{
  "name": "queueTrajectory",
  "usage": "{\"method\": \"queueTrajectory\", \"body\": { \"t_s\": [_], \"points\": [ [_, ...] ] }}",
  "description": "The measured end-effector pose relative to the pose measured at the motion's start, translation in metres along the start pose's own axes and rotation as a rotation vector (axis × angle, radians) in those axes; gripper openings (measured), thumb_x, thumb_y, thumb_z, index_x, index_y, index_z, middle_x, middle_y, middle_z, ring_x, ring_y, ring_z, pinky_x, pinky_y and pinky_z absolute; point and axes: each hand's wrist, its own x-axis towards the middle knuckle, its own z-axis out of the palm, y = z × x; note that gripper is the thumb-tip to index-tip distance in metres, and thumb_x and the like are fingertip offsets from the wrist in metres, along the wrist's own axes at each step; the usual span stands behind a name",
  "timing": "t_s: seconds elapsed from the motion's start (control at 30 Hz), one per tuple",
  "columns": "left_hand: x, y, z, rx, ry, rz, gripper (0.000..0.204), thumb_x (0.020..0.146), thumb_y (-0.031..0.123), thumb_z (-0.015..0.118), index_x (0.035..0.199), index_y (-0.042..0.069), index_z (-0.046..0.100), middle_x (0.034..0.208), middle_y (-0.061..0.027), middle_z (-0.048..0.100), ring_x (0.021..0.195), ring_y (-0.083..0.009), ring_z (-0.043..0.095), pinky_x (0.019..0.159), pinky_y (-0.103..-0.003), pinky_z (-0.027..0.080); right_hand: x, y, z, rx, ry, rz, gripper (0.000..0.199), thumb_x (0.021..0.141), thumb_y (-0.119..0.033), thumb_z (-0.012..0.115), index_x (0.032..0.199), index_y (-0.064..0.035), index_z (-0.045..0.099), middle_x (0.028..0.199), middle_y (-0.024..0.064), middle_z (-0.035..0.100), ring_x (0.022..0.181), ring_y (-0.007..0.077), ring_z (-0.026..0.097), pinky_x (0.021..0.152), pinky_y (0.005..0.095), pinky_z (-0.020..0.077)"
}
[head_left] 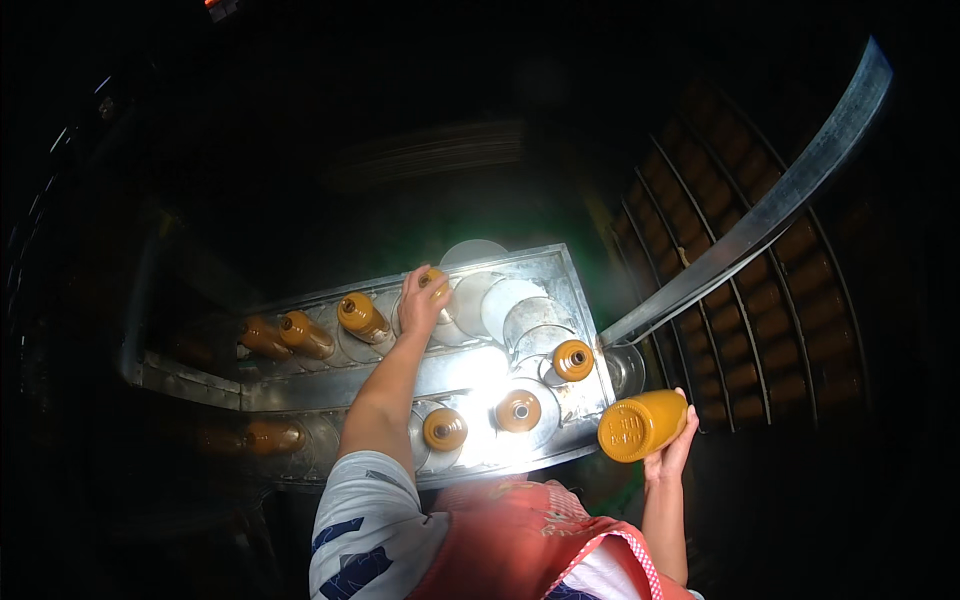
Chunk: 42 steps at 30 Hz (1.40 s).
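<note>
My left hand (424, 302) reaches to the far lane of a metal conveyor, its fingers closed around the top of an ochre-yellow glass bottle (433, 280). Off the conveyor's right end, my right hand (677, 447) grips a second ochre bottle (640, 425), tilted so that its embossed round base faces me. Just left of my left hand stands another ochre bottle (363, 316). Nearest to the held bottle on the right, an upright bottle (573, 360) is at the conveyor's corner. Two more, one bottle (519, 410) and another bottle (445, 429), stand in the near lane.
Overlapping round plates form the conveyor (470, 305), edged by metal rails. A bent metal strip (760, 230) rises from its right end. Beyond it on the right, a dim rack (740, 330) holds rows of ochre shapes. More bottles (305, 335) stand leftward. Bright glare covers the middle.
</note>
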Motion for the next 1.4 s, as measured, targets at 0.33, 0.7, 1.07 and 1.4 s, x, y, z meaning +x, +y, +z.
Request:
{"method": "queueTrajectory", "body": {
  "t_s": [0.33, 0.7, 1.07, 1.4],
  "points": [
    [-0.089, 0.028, -0.164, -0.47, 0.23, -0.156, 0.021, 0.091, -0.002, 0.064, 0.109, 0.001, 0.074, 0.122, -0.0105, 0.061, 0.108, -0.0171, 0.061, 0.089, -0.027, 0.05, 0.108, 0.191, 0.233, -0.946, -0.634, -0.877, 0.036, 0.077, -0.018, 0.081, 0.112, -0.0191, 0.075, 0.134, 0.0152, 0.049, 0.125, 0.0343, 0.047, 0.107, 0.0409, 0.0398],
    [-0.263, 0.088, -0.173, -0.703, 0.23, -0.51, 0.018, 0.094, -0.004, 0.058, 0.109, -0.005, 0.069, 0.108, -0.0065, 0.059, 0.095, -0.013, 0.061, 0.081, -0.025, 0.054, 0.118, 0.266, 0.251, -1.196, -0.905, -0.815, 0.037, 0.085, -0.021, 0.074, 0.121, -0.0196, 0.072, 0.145, 0.0183, 0.048, 0.132, 0.0391, 0.043, 0.111, 0.0438, 0.0381],
    [-0.224, 0.331, -0.003, -0.697, -0.776, -0.061, 0.025, 0.095, 0.021, 0.067, 0.113, 0.005, 0.07, 0.109, -0.006, 0.068, 0.095, -0.0134, 0.061, 0.076, -0.028, 0.05, 0.016, 0.007, -0.074, -0.557, -0.746, 0.023, 0.03, 0.099, -0.014, 0.057, 0.123, 0.0037, 0.063, 0.117, 0.007, 0.062, 0.109, 0.0167, 0.06, 0.094, 0.0299, 0.0488],
    [-0.294, 0.564, 0.102, -0.778, -1.333, 0.139, 0.034, 0.098, 0.026, 0.065, 0.122, 0.002, 0.066, 0.104, -0.0047, 0.069, 0.087, -0.0121, 0.063, 0.078, -0.029, 0.052, -0.007, -0.178, -0.269, -0.68, -0.247, -0.305, 0.027, 0.097, -0.011, 0.061, 0.122, -0.0012, 0.067, 0.114, 0.0081, 0.065, 0.107, 0.0175, 0.062, 0.092, 0.0299, 0.0491]
  ]
}}
